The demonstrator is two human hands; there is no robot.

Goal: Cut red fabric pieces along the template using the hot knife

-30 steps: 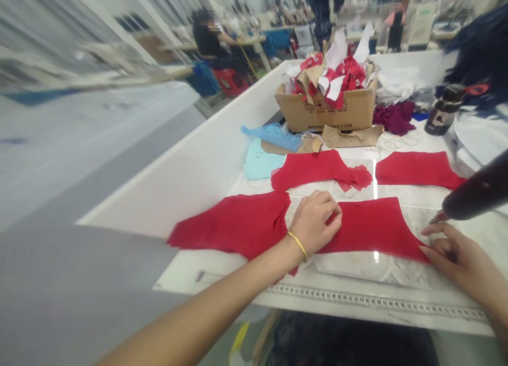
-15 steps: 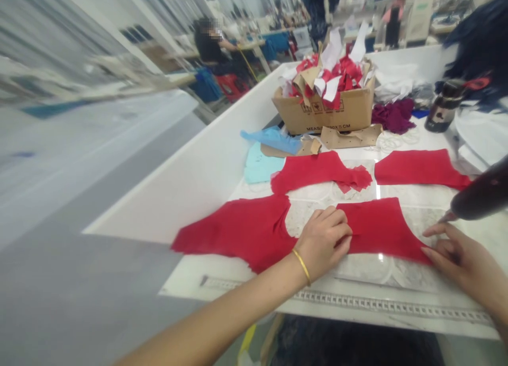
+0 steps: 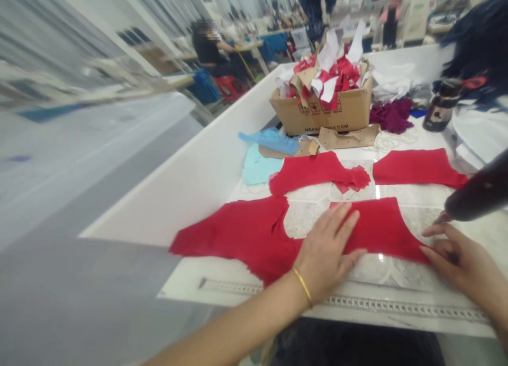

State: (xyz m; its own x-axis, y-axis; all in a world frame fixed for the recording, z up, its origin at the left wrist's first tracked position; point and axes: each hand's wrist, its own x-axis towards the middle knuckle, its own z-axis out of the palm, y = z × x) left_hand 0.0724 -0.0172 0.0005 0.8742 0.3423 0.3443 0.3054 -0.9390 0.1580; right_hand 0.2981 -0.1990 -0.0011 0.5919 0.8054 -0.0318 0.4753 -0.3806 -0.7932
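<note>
My left hand (image 3: 323, 252) lies with its fingers stretched out on the left part of a cut red fabric piece (image 3: 377, 223). A yellow bangle circles that wrist. At the piece's tapering right end, my right hand (image 3: 460, 260) has its thumb on the fabric corner, which it seems to pinch. The index finger stands apart from the thumb, and the other fingers curl under. Just above it, a dark, blurred elongated thing (image 3: 476, 191) points its narrow tip at the index finger. A larger, creased red fabric piece (image 3: 238, 233) lies left of my left hand.
Two more red pieces, one on the left (image 3: 309, 170) and one on the right (image 3: 416, 167), lie behind. A cardboard box (image 3: 325, 117) full of scraps stands farther back, near a dark bottle (image 3: 440, 106). A white side panel (image 3: 166, 186) borders the table; a measuring tape (image 3: 397, 305) runs along its front edge.
My left hand has uncurled from a closed grip on the fabric's left edge and spread flat over the piece. My right hand has stayed at the right corner.
</note>
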